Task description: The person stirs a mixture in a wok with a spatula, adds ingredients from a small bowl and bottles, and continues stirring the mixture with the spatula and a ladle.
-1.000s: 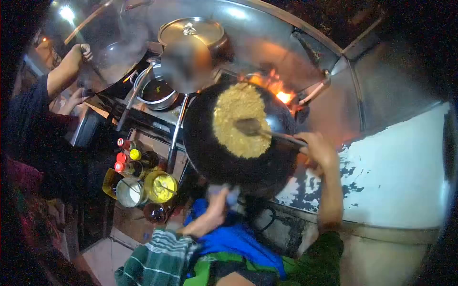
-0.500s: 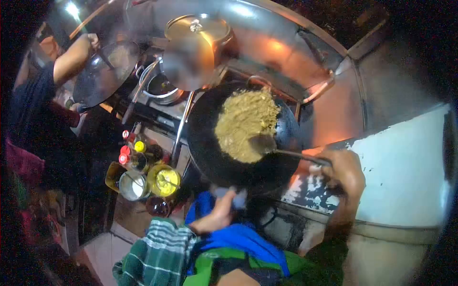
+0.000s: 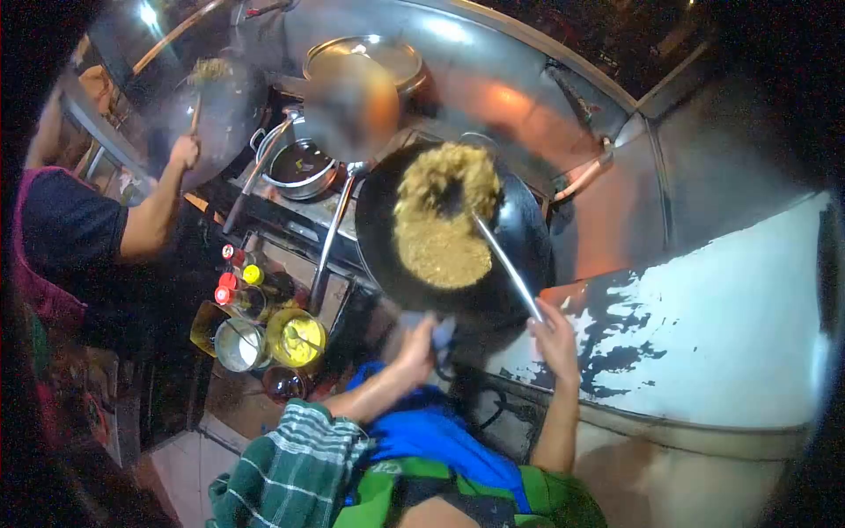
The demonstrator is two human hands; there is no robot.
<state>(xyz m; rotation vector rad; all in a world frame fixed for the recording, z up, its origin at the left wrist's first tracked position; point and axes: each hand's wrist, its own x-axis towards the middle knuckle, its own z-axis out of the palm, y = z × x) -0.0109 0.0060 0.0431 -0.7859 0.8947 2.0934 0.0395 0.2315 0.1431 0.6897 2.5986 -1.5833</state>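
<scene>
A big black wok [image 3: 378, 233] stands on the stove in front of me, with a mass of yellow-brown fried food [image 3: 440, 255] in it. My right hand [image 3: 556, 341] is closed around the handle end of a long metal wok ladle [image 3: 509, 264]. The ladle's head is sunk in the food and mostly hidden. At the wok's near edge my left hand [image 3: 415, 352] is closed on a greyish cloth [image 3: 443, 333], pressed against the rim or handle there. Motion blur hides exactly what lies beneath the cloth.
On the left a co-worker's arm [image 3: 158, 216] stirs another wok [image 3: 233, 132]. A pot of dark liquid [image 3: 299, 167] and a lidded pot [image 3: 409, 66] stand behind. Red-capped bottles [image 3: 227, 286] and a yellow-filled container [image 3: 297, 339] sit left. A peeling white panel [image 3: 731, 326] lies right.
My right hand has moved left and nearer to me, swinging the ladle's handle steeper. The food has shifted toward the far side, opening a dark gap. The co-worker's arm has lowered.
</scene>
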